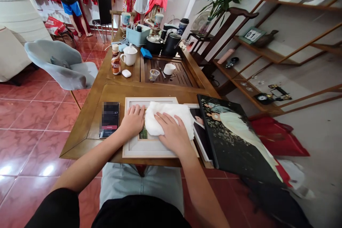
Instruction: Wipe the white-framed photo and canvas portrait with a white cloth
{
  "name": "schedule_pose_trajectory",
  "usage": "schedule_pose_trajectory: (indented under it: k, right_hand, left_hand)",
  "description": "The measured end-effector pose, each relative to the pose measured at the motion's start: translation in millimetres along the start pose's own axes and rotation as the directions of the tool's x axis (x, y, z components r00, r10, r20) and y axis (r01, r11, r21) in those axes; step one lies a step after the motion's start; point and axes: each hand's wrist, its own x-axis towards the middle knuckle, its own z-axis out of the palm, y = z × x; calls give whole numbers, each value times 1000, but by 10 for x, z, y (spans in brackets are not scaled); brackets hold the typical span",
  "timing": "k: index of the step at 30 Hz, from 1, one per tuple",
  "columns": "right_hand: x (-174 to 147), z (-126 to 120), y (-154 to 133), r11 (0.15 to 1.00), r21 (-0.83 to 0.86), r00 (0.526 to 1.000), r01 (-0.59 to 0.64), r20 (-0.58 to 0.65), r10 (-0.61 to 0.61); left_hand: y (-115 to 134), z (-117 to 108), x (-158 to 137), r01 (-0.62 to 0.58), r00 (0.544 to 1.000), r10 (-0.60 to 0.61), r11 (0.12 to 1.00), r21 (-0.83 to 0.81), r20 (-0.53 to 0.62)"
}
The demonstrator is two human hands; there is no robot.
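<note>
A white picture frame (pixel 171 152) lies flat at the near edge of the wooden table. My left hand (pixel 134 118) rests on its left side, fingers stretched out and fairly close together. Under my right hand (pixel 174 131) is a folded white cloth (pixel 157 110), which covers much of the frame's middle. The fingers of that hand are spread flat on the cloth, not gripped round it. Part of a greenish picture (pixel 143 134) shows at the cloth's lower left. Left of the frame lies a phone (pixel 109 119) with its screen lit.
To the right, a large dark photo panel (pixel 235 131) lies over other prints and overhangs the table edge. Farther back are a bottle (pixel 115 60), a lidded white mug (pixel 129 55), a tea tray (pixel 184 74) and a blue bin (pixel 137 35). A grey chair (pixel 61 60) stands left; two people are beyond.
</note>
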Motion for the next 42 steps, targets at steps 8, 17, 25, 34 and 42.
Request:
schedule_pose_trajectory:
  k: [8, 17, 25, 34, 42]
  right_hand:
    - [-144, -45, -58, 999, -5, 999, 51, 15, -50]
    - [-264, -55, -69, 998, -27, 998, 61, 24, -61]
    - [-19, 4, -78, 1000, 29, 1000, -10, 3, 9]
    - [-291, -173, -33, 975, 187, 987, 121, 79, -138]
    - [-245, -205, 7, 987, 153, 996, 58, 62, -68]
  left_hand:
    - [14, -4, 8, 24, 1000, -24, 1000, 6, 14]
    - [18, -27, 5, 24, 998, -24, 1000, -6, 57]
    - [6, -37, 13, 20, 999, -20, 1000, 23, 34]
    - [1, -33, 12, 21, 999, -21, 1000, 14, 36]
    - [3, -45, 5, 20, 999, -21, 999, 26, 44]
